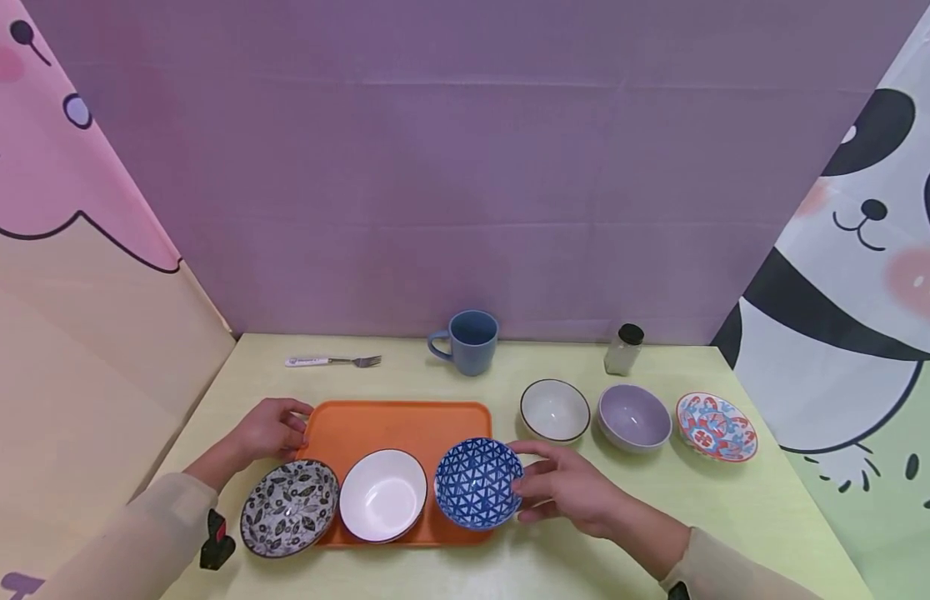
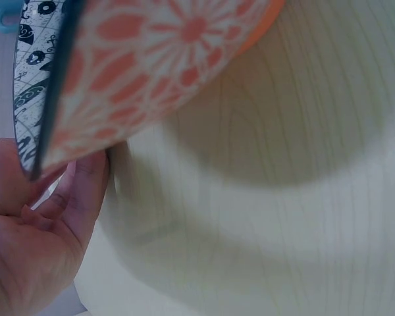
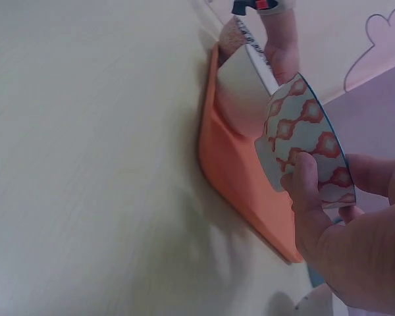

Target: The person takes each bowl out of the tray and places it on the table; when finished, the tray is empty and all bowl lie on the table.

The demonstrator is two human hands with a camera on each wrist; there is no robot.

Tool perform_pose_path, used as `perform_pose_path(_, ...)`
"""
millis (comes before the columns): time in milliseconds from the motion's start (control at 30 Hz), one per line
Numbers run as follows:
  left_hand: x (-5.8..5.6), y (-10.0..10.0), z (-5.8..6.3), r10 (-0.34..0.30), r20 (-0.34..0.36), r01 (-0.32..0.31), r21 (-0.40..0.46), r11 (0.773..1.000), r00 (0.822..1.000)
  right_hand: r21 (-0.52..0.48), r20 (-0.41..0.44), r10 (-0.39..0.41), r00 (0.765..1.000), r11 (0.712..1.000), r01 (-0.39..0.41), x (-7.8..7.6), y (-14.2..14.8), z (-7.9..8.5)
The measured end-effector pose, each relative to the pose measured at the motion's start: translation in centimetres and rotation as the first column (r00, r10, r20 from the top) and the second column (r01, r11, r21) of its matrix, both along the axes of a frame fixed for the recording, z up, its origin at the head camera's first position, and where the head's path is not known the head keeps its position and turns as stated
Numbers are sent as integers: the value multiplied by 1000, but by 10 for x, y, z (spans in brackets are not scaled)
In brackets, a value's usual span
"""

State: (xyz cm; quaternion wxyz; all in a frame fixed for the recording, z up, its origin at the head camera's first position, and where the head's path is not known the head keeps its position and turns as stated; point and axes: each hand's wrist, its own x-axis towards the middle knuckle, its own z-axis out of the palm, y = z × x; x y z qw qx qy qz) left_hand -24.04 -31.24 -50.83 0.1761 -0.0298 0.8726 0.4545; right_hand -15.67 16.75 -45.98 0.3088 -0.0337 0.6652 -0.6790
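Blue-and-white bowl [image 1: 478,483] above the right end of the orange tray [image 1: 397,423], just left of the right hand [image 1: 566,492], which is half closed, thumb and fingers pinching its side. Floral bowl [image 1: 288,510] and white bowl [image 1: 382,497] alongside, leftward. Left hand [image 1: 268,428] beyond floral bowl, fingers bent at tray's left edge; cannot tell whether it grips. Farther: blue mug [image 1: 474,345] on the bench [image 1: 405,380]. Right wrist view shows the blue-and-white bowl's red-patterned outside; head view, its triangle-patterned inside.

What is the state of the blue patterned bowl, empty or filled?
Empty: in the head view, the blue patterned bowl shows its triangle pattern across the inside, with nothing lying in it.
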Motion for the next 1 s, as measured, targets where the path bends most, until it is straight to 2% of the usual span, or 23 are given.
perform_pose_path(233,3,2,2,13,-5,-13,-6,1000,1000,-9,-14,-19,1000,1000,19,-1,17,7)
perform_pose_path(467,3,1,2,0,-21,0,-3,1000,1000,-21,-29,-40,999,999,40,2,40,8)
perform_pose_path(767,4,3,4,2,-28,-3,-16,1000,1000,-10,-18,-91,996,996,91,10,68,3)
perform_pose_path(1000,3,2,2,-6,-25,6,-11,1000,1000,6,-2,-103,995,995,103,17,87,-9)
